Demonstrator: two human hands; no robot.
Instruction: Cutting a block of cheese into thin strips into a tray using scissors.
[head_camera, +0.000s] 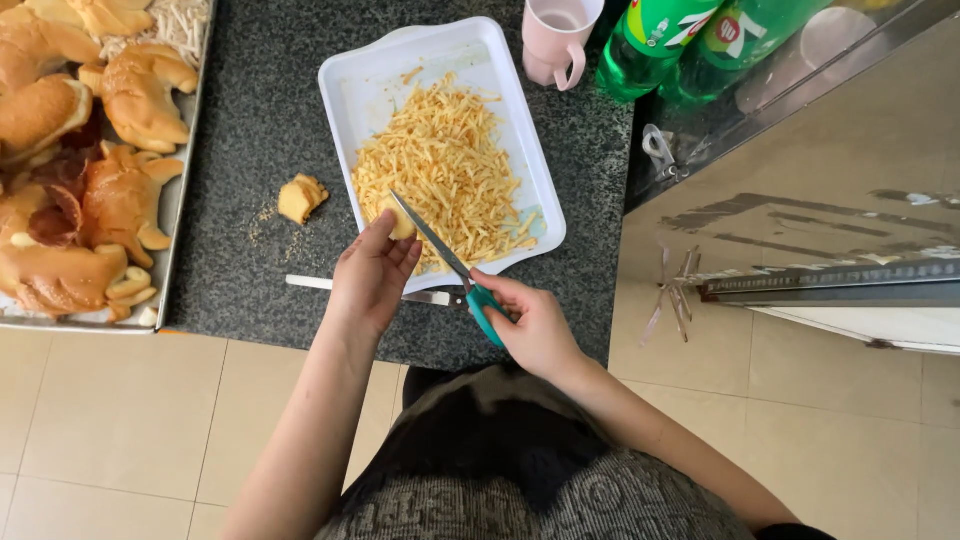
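Note:
My left hand (372, 272) holds a small yellow piece of bread (401, 222) over the near edge of a white rectangular tray (350, 90). My right hand (530, 322) grips scissors with teal handles (447, 252); their blades point up and left and meet the piece of bread. The tray holds a heap of thin yellow bread strips (440, 170). A second bread chunk (301, 197) lies on the dark speckled counter (260, 120), left of the tray, with crumbs around it.
A metal tray (172, 215) of several golden baked rolls fills the left. A knife (345, 288) lies on the counter under my left wrist. A pink cup (558, 38) and two green bottles (690, 40) stand behind the white tray. A steel cabinet (800, 200) is at right.

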